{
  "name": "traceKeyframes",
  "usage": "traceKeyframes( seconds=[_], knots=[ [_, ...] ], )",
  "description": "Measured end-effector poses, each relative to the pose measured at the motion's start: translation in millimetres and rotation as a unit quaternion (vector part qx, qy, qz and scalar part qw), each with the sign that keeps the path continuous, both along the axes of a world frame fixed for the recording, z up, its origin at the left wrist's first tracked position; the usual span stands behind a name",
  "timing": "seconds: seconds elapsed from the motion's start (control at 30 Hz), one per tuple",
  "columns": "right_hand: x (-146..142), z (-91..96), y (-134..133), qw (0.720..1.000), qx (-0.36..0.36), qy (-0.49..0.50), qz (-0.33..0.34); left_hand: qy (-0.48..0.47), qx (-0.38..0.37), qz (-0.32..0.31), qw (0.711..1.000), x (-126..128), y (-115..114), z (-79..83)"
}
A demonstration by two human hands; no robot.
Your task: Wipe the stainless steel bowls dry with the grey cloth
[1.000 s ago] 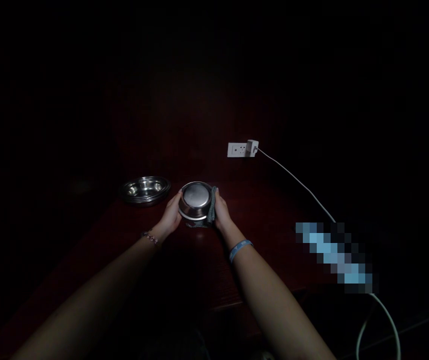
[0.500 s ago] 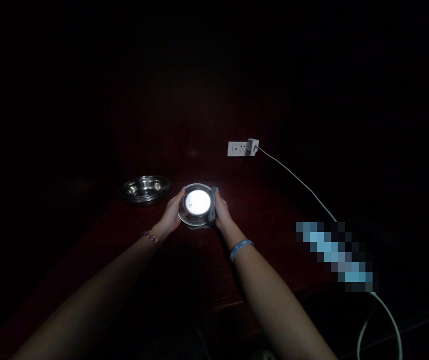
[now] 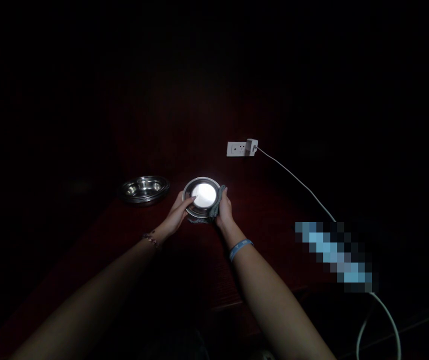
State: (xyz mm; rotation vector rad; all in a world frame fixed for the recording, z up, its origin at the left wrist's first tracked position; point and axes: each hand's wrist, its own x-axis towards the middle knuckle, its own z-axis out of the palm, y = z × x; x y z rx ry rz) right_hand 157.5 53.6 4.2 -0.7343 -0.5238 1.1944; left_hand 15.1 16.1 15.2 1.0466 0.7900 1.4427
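Note:
Between my hands is a round, shiny metal plate (image 3: 190, 205) with a raised rim, its bottom glaring white in the light. My left hand (image 3: 175, 216) grips the plate's left edge, its thumb reaching over the rim onto the inside. On the right side, my right hand (image 3: 225, 209) holds a grey-green cloth (image 3: 215, 206) folded over the rim. More of the cloth hangs beneath the plate. Its fingers under the plate are hidden. To the left, a stack of similar metal plates (image 3: 144, 189) lies on the dark red table.
A white wall socket (image 3: 234, 149) with a white charger (image 3: 251, 145) plugged in is on the wall behind. Its white cable (image 3: 304, 186) runs down to the right, past a blurred-out patch. The dark red table's (image 3: 233, 302) front edge shows faintly; surroundings are very dark.
The plate has moved slightly up and to the right in my hands. My left thumb has shifted from the rim onto the plate's inner surface. The stack stays put.

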Motion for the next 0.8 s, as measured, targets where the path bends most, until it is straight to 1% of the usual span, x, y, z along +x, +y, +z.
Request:
traceKeyframes(
  seconds=[0.17, 0.33, 0.57, 0.8],
  knots=[
    [0, 3.0, -1, 1.000, -0.018, 0.004, -0.018, 0.040, 0.011, -0.001, 0.999, -4, 0, -2.2],
    [-1, 6.4, -3, 0.999, -0.013, 0.016, -0.027, 0.067, 0.028, 0.003, 0.997, -6, 4, -5.5],
    [2, 4.5, -2, 1.000, -0.004, -0.008, -0.028, 0.068, 0.036, 0.007, 0.997, -5, 7, -6.9],
    [-1, 10.1, -7, 0.999, -0.015, 0.003, -0.034, 0.084, 0.036, 0.019, 0.996, -5, 8, -6.2]
  ],
)
